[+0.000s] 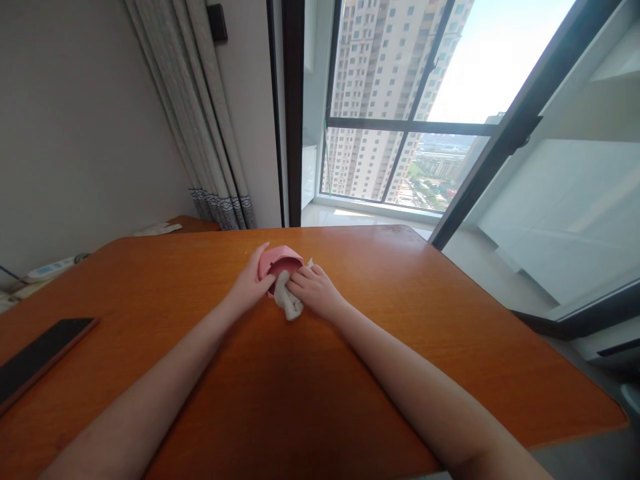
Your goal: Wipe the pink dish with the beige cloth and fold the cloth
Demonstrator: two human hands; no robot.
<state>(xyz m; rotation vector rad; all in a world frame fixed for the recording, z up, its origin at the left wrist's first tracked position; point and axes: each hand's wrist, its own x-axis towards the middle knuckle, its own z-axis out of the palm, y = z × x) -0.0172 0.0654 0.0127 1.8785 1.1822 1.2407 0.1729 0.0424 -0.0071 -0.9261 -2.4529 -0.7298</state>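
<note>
A pink bowl-like container (281, 253) is tilted on its side over the wooden table, its opening turned toward me. My left hand (251, 280) grips its left rim, thumb at the opening and fingers round the outside. In my right hand (316, 288) is a crumpled whitish cloth (289, 300), pinched at the mouth of the container. Part of the cloth hangs down below the fingers, and a small white tip shows above them. The right fingertips and the container's inside are partly hidden.
The wooden table (390, 293) spreads beneath both arms. A dark flat phone-like slab (43, 357) lies at the left. Beyond the far edge are a grey curtain (200, 120) and a large window (400, 127). A white device (53, 269) sits past the left edge.
</note>
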